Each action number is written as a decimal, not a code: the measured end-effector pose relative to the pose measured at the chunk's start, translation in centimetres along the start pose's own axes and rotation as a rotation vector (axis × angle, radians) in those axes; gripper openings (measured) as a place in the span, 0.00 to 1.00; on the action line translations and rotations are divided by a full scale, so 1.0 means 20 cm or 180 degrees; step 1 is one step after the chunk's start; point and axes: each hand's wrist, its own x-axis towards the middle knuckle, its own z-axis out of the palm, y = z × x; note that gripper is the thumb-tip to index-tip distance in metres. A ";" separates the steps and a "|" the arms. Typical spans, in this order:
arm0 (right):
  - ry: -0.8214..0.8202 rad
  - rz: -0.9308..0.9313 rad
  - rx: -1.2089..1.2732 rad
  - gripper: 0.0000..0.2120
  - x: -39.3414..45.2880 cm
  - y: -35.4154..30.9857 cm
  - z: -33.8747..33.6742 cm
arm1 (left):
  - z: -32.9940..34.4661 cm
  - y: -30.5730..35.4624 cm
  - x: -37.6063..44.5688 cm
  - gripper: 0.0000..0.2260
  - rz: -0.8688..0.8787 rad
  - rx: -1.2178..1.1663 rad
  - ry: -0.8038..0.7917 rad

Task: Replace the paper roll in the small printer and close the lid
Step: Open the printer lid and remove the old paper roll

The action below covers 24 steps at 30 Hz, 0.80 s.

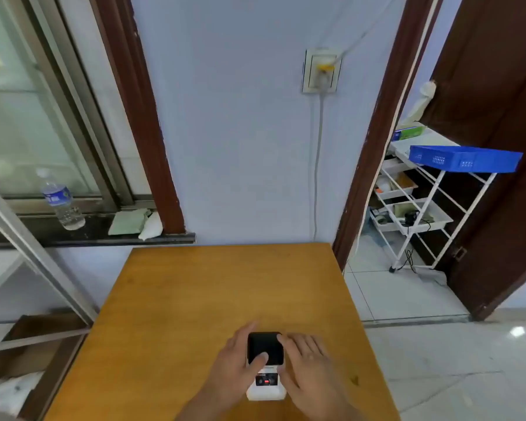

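Observation:
A small white printer with a black lid lies on the wooden table near its front edge. The lid looks down flat on the body. My left hand holds the printer's left side, with the thumb resting on the black lid. My right hand lies against the right side, fingers spread along the lid's edge. A small panel with a red light shows between my hands. No paper roll is in sight.
The table stands against a pale wall with a socket and cable. A water bottle and tissue packs sit on the windowsill at left. A white rack with a blue crate stands beyond the doorway at right.

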 end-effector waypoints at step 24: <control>0.0702 0.0753 0.1990 0.18 -0.22 -0.07 0.39 | 0.39 -0.36 -0.08 0.35 0.0545 0.0993 0.1226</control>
